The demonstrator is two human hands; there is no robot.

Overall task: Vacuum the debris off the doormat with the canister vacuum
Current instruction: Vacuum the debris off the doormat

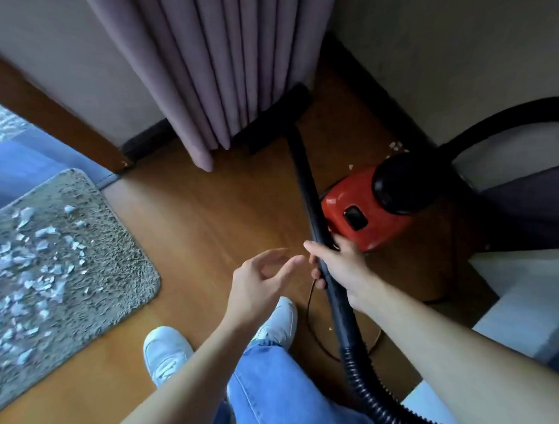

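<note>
**Well, wand in hand, mat untouched**

The right hand (340, 266) is wrapped around the black wand (305, 185) near its hose end, thumb laid along the tube, a hold that suits steering so long a pipe. The left hand (261, 282) hovers just beside it, fingers loosely curled and holding nothing, probably ready to take a second grip. The floor head (278, 116) sits at twelve o'clock, tucked under the hem of the curtain (219, 71); how much of it is hidden there I can't quite tell. The red canister vacuum (360, 209) rests on the wood floor at two o'clock, and the ribbed hose (363, 374) trails off toward five o'clock. The doormat (122, 271) lies at nine o'clock, well apart from the head, its pile strewn with pale debris (43, 277). I'd judge the wand must swing left before any cleaning starts.
</note>
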